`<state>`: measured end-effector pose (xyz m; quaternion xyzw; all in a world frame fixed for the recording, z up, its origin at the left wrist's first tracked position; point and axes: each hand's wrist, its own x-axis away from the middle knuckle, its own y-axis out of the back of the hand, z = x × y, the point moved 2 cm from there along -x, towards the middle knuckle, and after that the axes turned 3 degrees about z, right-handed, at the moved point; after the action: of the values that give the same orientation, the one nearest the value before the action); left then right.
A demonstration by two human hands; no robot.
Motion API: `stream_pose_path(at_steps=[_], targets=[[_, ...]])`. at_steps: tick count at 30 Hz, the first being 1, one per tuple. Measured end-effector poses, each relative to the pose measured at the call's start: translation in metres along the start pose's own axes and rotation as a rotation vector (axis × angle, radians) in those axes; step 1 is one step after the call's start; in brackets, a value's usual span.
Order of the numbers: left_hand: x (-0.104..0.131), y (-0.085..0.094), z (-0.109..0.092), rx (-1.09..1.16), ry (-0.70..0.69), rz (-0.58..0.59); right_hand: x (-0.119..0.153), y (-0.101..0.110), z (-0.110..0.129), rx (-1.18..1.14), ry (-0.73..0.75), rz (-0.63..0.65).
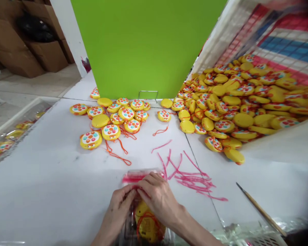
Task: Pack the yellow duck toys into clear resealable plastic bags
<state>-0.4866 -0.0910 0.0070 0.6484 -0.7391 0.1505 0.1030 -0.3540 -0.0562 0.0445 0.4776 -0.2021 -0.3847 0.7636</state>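
My left hand [122, 205] and my right hand [159, 198] meet at the front of the table, thumbs and fingers closed on the pink-edged top of a clear plastic bag [127, 227]. Inside the bag, a yellow toy [146, 229] lies back side up with an orange cord looped over it. Just beyond my fingers is a clear piece with a pink band [130, 178]; whether it belongs to the same bag I cannot tell. Thin pink strips [195, 182] lie loose to the right of my right hand. What my fingertips pinch is partly hidden.
Several yellow toys with coloured dots [111, 132] lie ahead, cords trailing. A large heap of them [228, 99] spills from the right. A green board [149, 48] stands behind. A wooden-handled pointed tool [260, 208] lies right. A bin of bagged toys [14, 133] is left.
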Motion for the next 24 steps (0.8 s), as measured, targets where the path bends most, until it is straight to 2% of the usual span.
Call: stream_pose_path(at_steps=[6,10,13,17,21,24], targets=[[0.001,-0.006,-0.001,-0.038,-0.047,0.008,-0.003,-0.008,0.006,0.177,0.063,0.002],[0.003,-0.009,-0.001,-0.200,-0.075,-0.044,-0.004,-0.012,0.007,0.253,0.095,-0.017],[0.006,-0.007,0.001,-0.260,-0.069,-0.047,-0.005,-0.006,-0.001,0.181,0.024,-0.064],[0.007,-0.003,0.008,-0.188,-0.032,0.015,0.001,0.008,-0.012,0.030,-0.099,-0.130],[0.003,-0.006,0.008,-0.226,-0.079,0.011,0.006,-0.001,-0.005,0.079,0.030,-0.041],[0.004,-0.010,0.002,-0.278,-0.097,-0.058,0.004,-0.015,0.003,0.159,0.063,-0.058]])
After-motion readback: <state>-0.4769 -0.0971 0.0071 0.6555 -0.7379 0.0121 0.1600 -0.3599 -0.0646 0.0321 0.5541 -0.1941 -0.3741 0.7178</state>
